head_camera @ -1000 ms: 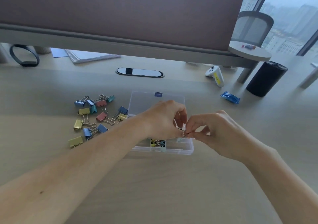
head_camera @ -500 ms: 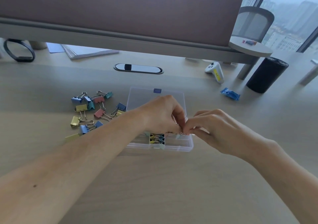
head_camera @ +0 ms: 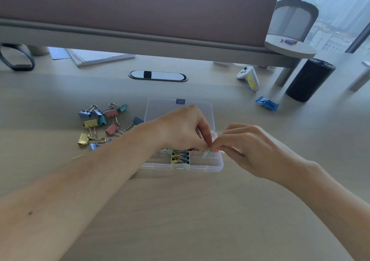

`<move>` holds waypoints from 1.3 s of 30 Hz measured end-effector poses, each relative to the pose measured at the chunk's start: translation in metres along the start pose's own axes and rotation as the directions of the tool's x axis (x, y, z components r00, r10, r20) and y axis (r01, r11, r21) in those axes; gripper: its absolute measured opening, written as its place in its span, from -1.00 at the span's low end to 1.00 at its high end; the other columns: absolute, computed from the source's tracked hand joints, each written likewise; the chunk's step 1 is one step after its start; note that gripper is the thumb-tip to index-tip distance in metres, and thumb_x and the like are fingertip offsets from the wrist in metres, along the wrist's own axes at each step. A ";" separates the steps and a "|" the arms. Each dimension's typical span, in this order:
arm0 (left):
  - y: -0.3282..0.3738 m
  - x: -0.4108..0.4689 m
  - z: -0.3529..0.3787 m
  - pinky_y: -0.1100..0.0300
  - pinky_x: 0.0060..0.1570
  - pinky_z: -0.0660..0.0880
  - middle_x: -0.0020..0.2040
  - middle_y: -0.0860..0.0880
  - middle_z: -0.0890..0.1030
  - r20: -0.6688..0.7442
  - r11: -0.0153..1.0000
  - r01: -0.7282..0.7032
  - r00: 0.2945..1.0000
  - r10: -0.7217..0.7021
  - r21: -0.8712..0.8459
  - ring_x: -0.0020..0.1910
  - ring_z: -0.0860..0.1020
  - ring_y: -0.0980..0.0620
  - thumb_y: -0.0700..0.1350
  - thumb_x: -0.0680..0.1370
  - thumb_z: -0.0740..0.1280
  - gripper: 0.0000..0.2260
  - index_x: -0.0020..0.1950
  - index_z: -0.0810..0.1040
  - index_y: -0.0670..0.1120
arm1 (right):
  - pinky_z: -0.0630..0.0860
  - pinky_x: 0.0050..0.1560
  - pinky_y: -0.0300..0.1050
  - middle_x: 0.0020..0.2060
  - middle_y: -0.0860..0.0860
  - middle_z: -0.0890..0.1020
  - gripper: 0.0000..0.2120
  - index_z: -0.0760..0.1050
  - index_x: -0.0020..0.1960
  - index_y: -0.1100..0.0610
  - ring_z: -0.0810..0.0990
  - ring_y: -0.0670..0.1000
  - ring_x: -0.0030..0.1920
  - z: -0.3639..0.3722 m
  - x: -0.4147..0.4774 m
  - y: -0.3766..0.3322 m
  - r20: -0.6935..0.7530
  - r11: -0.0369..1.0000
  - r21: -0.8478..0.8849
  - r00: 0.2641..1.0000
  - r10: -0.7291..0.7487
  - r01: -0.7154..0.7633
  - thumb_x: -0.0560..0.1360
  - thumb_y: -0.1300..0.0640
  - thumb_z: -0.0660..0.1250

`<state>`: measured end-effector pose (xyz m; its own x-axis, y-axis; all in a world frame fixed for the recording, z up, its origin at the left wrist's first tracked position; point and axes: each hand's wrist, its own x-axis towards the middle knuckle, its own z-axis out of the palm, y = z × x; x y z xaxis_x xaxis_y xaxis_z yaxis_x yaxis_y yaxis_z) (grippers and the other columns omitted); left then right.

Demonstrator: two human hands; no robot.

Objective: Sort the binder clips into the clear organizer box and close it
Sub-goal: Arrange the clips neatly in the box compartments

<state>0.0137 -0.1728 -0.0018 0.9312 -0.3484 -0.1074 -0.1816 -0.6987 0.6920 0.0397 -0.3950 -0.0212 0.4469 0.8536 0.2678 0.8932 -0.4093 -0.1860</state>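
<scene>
Head view, left hand (head_camera: 180,129) and right hand (head_camera: 252,148) fingers pinching half-hidden clip (head_camera: 207,153), box (head_camera: 217,165) partly covered

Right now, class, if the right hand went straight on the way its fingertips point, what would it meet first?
The right hand points leftward: first the small binder clip both hands seem to pinch, then the left hand, above the clear organizer box. Depth is uncertain.
</scene>
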 end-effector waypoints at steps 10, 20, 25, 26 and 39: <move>0.000 0.000 0.001 0.32 -0.27 0.42 -0.43 0.26 0.61 0.004 1.000 0.007 1.000 -0.007 -0.009 -0.40 0.55 0.31 -0.05 0.50 0.54 -0.94 -0.15 0.74 0.11 | 0.54 -0.16 -0.07 -0.18 -0.17 0.65 -0.86 0.61 0.01 0.02 0.57 -0.07 -0.12 0.000 0.003 -0.006 -0.005 0.999 -0.026 0.999 0.033 -0.033 0.57 0.26 0.40; -0.001 0.000 0.001 0.38 -0.33 0.36 -0.47 0.29 0.56 0.000 1.000 -0.002 1.000 0.002 0.013 -0.44 0.51 0.33 -0.05 0.51 0.53 -0.97 -0.10 0.75 0.09 | 0.56 -0.17 -0.08 -0.22 -0.16 0.66 -0.85 0.65 -0.01 0.01 0.57 -0.07 -0.17 0.002 0.003 -0.008 -0.015 0.999 -0.019 0.999 0.037 -0.038 0.55 0.26 0.44; -0.003 0.001 0.002 0.31 -0.25 0.42 -0.42 0.28 0.60 0.000 1.000 0.009 1.000 -0.009 0.012 -0.41 0.54 0.32 -0.02 0.51 0.53 -0.99 -0.11 0.75 0.11 | 0.58 -0.16 -0.06 -0.21 -0.16 0.67 -0.86 0.68 0.00 -0.01 0.59 -0.09 -0.16 -0.002 0.005 -0.007 0.024 0.999 -0.028 0.999 0.040 -0.039 0.56 0.22 0.42; -0.002 0.001 0.001 0.31 -0.25 0.42 -0.43 0.28 0.60 0.001 1.000 0.012 1.000 -0.012 0.012 -0.41 0.54 0.32 -0.01 0.51 0.53 -0.98 -0.11 0.75 0.11 | 0.58 -0.16 -0.04 -0.21 -0.15 0.68 -0.86 0.68 0.01 -0.01 0.59 -0.09 -0.16 -0.003 0.006 -0.007 0.036 0.999 -0.034 0.999 0.039 -0.037 0.57 0.22 0.42; 0.002 0.003 0.002 0.27 -0.24 0.45 -0.41 0.23 0.62 -0.004 0.998 0.054 0.999 -0.054 0.029 -0.41 0.54 0.31 0.07 0.47 0.55 -0.90 -0.17 0.73 0.07 | 0.58 -0.21 0.00 -0.22 -0.07 0.63 -0.82 0.64 0.01 -0.04 0.58 -0.08 -0.21 0.002 0.002 -0.009 -0.031 0.995 0.010 0.995 0.096 -0.096 0.58 0.25 0.41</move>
<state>0.0154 -0.1769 -0.0022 0.9410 -0.3074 -0.1418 -0.1398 -0.7343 0.6643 0.0325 -0.3895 -0.0206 0.5320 0.8000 0.2776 0.8458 -0.4861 -0.2200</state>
